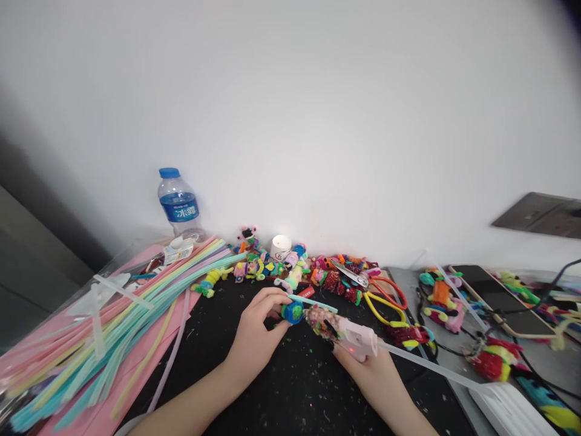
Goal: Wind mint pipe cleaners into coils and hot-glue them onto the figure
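My left hand (261, 330) is closed round a small blue and green fuzzy pipe-cleaner piece (293, 311), with its round face turned to the right. A short light-teal pipe cleaner (318, 303) sticks out to the right just above it; whether my fingers hold its end I cannot tell. In my right hand (370, 372) is a pink hot glue gun (356, 339), its nozzle end crusted with coloured fuzz and pointing at the blue-green piece, close to it. A long whitish glue stick (431, 364) runs out of the gun's back.
Pipe cleaners (122, 321) lie heaped on pink sheets at left, below a water bottle (179, 206). Several fuzzy figures (258, 266) and a paper cup (281, 246) line the wall. Scissors (381, 293) lie behind the glue gun. A phone (502, 301) and black cables are at right.
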Action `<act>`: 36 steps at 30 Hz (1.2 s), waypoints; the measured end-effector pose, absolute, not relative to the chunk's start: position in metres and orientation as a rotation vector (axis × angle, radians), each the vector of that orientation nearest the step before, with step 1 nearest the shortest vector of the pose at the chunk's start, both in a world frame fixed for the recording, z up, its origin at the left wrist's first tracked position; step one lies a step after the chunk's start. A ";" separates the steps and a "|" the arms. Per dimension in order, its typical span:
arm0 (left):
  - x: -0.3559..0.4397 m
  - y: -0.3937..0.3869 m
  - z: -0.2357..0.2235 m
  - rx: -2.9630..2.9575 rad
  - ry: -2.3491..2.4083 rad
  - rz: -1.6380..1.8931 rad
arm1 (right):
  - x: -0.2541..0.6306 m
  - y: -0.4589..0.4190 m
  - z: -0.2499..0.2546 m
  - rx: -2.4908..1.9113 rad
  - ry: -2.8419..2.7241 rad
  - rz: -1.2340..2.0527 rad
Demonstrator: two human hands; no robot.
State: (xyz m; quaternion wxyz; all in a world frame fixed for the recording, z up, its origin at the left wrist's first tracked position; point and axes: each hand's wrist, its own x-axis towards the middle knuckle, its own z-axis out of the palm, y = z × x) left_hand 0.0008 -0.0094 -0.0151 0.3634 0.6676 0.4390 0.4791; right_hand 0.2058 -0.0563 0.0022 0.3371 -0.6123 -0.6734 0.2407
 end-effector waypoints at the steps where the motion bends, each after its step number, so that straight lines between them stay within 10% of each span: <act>1: 0.001 -0.009 -0.015 1.702 1.134 1.238 | 0.206 -0.056 0.003 -1.595 -1.762 0.625; 36: 0.000 -0.009 -0.014 1.795 1.136 1.230 | 0.203 -0.059 0.004 -1.585 -1.784 0.597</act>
